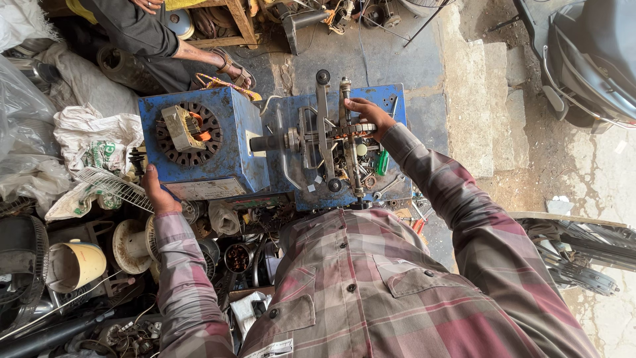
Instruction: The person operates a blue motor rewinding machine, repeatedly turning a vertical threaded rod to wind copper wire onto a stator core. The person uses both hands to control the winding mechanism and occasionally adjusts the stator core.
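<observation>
A blue metal winding machine (pixel 228 149) stands on a blue bench in front of me, with a round slotted stator core (pixel 189 136) lying on its top. My left hand (pixel 158 193) rests against the machine's left side, fingers closed on something hidden at its edge. My right hand (pixel 368 116) reaches over the machine's shaft and grips the copper-wound coil former (pixel 344 130) mounted between two upright metal bars (pixel 322 126). My plaid shirt fills the lower frame.
Another person's sandalled foot (pixel 232 66) and leg sit at the top left. A white wire fan guard (pixel 109 185), plastic bags, a cream bucket (pixel 73 265) and metal scrap crowd the left. A green screwdriver handle (pixel 383 162) lies on the bench. Stone steps and a scooter lie right.
</observation>
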